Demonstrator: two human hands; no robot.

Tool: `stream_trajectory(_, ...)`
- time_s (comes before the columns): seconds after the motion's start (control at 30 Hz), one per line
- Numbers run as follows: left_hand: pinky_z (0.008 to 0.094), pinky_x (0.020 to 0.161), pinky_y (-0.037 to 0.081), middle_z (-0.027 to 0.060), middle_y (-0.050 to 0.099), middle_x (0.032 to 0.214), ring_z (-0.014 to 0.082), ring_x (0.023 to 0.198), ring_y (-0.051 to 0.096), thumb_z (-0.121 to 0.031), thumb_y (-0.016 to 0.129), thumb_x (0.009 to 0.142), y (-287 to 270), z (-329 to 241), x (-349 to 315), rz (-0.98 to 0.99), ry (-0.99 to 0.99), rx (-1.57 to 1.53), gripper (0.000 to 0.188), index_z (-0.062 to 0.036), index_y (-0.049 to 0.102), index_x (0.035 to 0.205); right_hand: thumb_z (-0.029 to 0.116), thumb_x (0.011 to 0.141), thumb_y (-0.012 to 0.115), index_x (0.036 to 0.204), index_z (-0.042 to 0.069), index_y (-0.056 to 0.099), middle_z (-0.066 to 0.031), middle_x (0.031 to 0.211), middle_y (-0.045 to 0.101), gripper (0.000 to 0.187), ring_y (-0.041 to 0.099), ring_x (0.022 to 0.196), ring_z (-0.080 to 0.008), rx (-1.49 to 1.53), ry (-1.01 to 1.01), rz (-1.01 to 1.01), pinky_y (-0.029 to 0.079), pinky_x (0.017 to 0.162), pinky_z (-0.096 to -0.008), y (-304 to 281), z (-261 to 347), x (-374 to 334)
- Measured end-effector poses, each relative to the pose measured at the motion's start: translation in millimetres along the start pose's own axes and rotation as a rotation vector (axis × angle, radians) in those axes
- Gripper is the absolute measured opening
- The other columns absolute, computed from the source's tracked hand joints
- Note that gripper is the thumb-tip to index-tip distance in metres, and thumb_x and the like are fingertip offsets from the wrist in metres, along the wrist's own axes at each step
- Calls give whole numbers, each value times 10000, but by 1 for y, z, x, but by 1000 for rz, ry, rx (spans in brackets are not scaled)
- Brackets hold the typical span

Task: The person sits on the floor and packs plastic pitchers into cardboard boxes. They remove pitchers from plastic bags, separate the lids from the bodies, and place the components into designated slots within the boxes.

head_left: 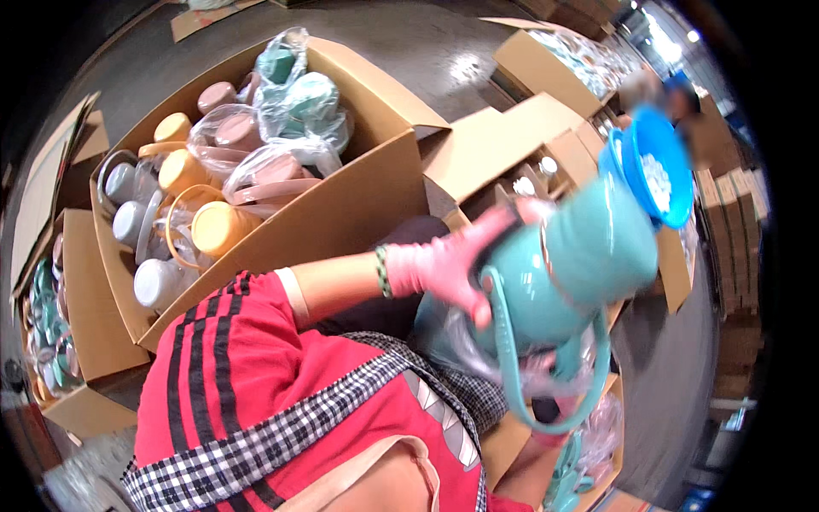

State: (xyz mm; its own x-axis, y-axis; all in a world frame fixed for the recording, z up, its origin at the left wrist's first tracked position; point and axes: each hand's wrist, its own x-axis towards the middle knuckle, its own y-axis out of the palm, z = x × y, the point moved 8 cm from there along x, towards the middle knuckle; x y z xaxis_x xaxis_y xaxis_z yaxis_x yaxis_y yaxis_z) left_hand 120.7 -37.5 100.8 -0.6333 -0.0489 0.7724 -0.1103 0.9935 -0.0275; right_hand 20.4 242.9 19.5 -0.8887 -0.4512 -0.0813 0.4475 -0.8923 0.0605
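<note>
A glossy teal jug [589, 243], with a loop handle [503, 358] hanging from it, is tilted in front of me. My left hand [452, 260], in a pink glove, is closed round its near side, with the thumb apart from the fingers. Crumpled clear plastic [465, 337] clings about the jug's lower part. Beneath the jug, my right hand [554, 422] is also in a pink glove, partly covered by the loop handle. Its fingers are mostly hidden, so I cannot tell whether they grip anything.
At the left stands a large carton [341, 205] of yellow, mauve, grey and teal jugs, some bagged. A blue basin [678, 171] of small white pieces sits beyond the held jug. More cartons [102, 299] flank me. A blurred person [682, 102] is at the far right.
</note>
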Motion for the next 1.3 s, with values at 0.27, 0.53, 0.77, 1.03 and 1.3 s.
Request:
stream_trajectory(0.27,320,783,438,123,610,897,198,892,574,-375,607,765,-106,42,-17,68,-606,345,415,-21,580,980,213,821,514,1095,25,496,-88,1068,523,332,495,995,-206,-617,-48,1,400,851,-337,26,-5,-24)
stream_trajectory(0.53,455,981,272,21,467,1221,224,1190,354,-398,442,818,-228,178,-171,1312,-786,1519,358,-172,572,1065,216,827,509,1079,36,513,-94,1054,535,310,503,995,-219,-1261,-735,-57,407,842,-343,76,169,13)
stream_trajectory(0.77,497,1004,192,71,476,1176,263,1208,300,-354,538,714,-304,167,-155,1200,-911,1939,311,-158,630,938,219,832,504,1065,45,527,-98,1041,545,292,510,995,-230,-1697,-1847,37,412,834,-349,222,264,20)
stream_trajectory(1.03,597,976,166,22,409,1257,277,1281,182,-281,555,727,-319,77,-88,491,-626,1761,346,-209,542,1065,142,841,516,1123,36,501,-100,1163,493,302,481,1076,-208,-505,-1095,664,386,920,-332,369,139,129)
stream_trajectory(1.3,551,994,180,39,448,1203,269,1199,317,-278,560,707,-285,78,-87,470,-589,1773,306,-174,564,994,252,821,525,868,96,592,-45,836,611,177,572,753,-211,-826,-993,533,444,680,-329,415,-18,103)
